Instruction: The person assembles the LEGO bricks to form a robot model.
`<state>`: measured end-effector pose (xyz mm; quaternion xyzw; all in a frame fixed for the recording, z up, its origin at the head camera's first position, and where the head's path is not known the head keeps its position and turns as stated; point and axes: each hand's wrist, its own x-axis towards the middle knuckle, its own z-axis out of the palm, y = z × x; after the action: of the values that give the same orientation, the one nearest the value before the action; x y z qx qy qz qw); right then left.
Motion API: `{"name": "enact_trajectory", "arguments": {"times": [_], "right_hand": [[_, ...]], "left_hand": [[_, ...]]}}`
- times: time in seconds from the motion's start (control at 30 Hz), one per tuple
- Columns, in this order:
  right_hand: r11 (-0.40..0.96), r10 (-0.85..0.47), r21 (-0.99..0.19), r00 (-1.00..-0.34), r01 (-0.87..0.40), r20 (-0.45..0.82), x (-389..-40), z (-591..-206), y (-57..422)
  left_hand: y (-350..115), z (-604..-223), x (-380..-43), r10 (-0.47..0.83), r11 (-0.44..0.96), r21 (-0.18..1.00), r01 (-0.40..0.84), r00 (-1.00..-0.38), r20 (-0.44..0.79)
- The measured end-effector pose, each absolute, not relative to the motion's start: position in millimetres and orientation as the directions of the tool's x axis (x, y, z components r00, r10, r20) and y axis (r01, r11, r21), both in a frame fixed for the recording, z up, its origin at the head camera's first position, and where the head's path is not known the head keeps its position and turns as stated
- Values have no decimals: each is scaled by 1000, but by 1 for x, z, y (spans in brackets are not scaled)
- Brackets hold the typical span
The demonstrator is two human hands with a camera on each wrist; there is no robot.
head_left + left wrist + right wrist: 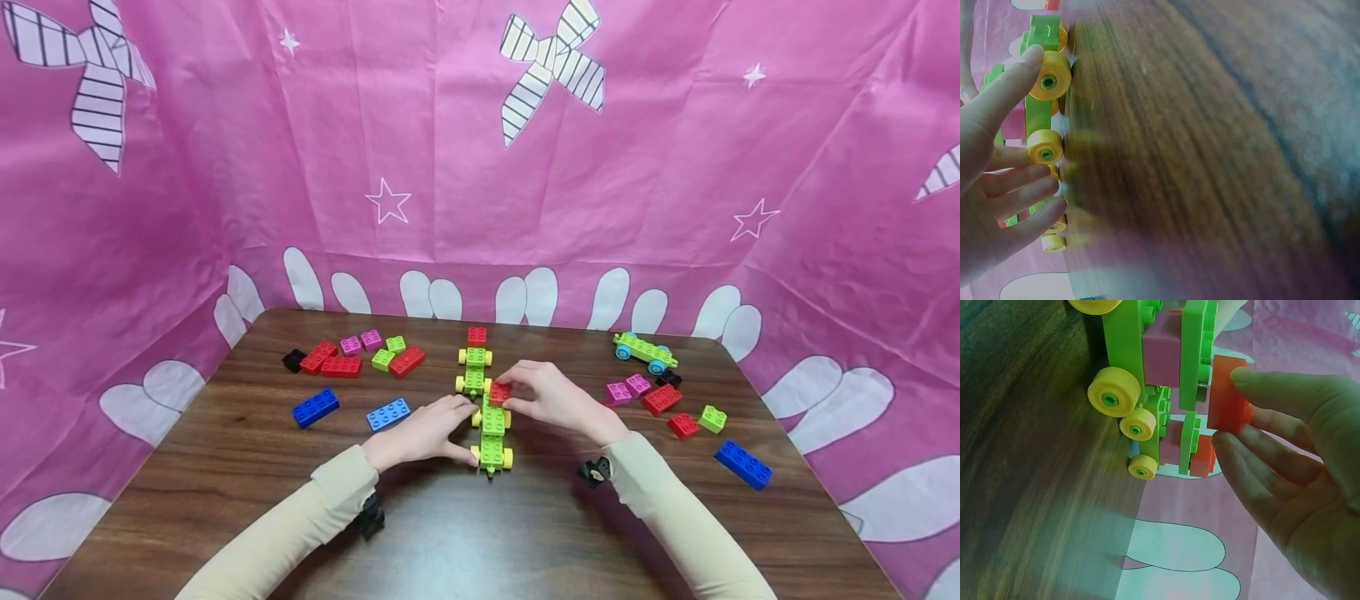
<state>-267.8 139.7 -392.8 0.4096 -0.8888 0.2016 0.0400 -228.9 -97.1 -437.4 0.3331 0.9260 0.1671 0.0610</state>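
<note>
In the head view my right hand [555, 396] pinches a red brick [1225, 394] between thumb and fingertips. The brick is at the studded top of the near toy car [491, 442]; whether it is pressed on cannot be told. That car has a green base, yellow wheels, and a pink block under a raised green brick [1192, 356]. My left hand [427, 429] rests against the car's left side, thumb at one wheel [1049, 78], fingers fairly straight by another. Just beyond stands a similar car [475, 371] with a red brick [1202, 456] on top.
Left on the wooden table [450, 542] lie loose red, pink, green and black bricks and two blue bricks [316, 408]. On the right are more bricks, a blue one [742, 464] and a green car with blue wheels [645, 352]. Pink cloth [480, 208] hangs behind.
</note>
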Motion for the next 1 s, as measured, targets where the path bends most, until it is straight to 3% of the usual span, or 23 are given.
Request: {"name": "enact_trajectory", "arguments": {"times": [1.0], "right_hand": [[557,-722,-385,-658,-736,213,-265,-394,135]], "left_hand": [[-98,-439,-229,640,716,357,601,-768,9]]}}
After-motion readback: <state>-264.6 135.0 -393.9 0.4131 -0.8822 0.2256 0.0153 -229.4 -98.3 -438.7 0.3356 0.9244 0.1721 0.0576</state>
